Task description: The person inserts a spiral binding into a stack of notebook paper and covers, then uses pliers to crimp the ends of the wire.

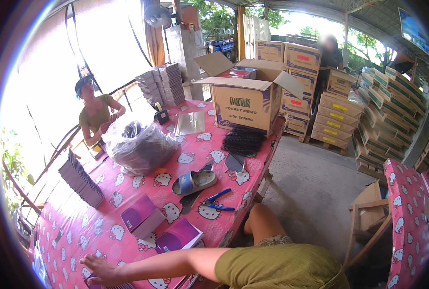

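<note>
My left hand [99,270] reaches across the lower left of the table, fingers stretched out over a purple-covered notebook [93,283] that the frame edge partly cuts off. Whether it presses or merely rests there I cannot tell. Near my forearm lie a stack of purple notebooks [141,214] and another purple stack [178,236], partly behind my arm. Blue-handled pliers [217,200] and a blue and grey slide sandal [194,183] lie beyond them. My right hand is out of view.
The pink-covered table [113,231] holds a plastic bag [140,147], an open carton [245,106], black spiral coils [243,140], a leaning notebook stack [81,179] and taller stacks [161,84]. A person [99,111] sits across; another stands by stacked cartons [301,72].
</note>
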Tool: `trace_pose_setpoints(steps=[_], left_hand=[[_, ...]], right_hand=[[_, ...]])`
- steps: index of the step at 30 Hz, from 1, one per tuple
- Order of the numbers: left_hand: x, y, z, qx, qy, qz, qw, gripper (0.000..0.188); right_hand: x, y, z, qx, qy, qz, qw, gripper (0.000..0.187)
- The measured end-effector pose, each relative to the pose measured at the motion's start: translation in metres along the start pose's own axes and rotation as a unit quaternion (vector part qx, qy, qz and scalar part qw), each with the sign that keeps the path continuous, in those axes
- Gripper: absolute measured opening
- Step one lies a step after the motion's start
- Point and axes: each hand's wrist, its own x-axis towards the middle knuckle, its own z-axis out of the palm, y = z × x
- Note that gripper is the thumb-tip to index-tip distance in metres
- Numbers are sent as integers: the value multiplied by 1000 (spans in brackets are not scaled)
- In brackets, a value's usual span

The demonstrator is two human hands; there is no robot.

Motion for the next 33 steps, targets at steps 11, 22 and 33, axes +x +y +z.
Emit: trace_pose_setpoints(steps=[11,22,33], left_hand=[[-2,-34,10,12,12,250,968,43],[-89,-17,75,-129,-325,-271,897,68],[-100,-14,85,-92,-371,-259,887,55]], right_hand=[[-147,-20,-288,-277,59,439,853,77],[-161,-25,-293,-197,65,369,906,62],[-160,-32,-304,-293,-3,483,825,74]])
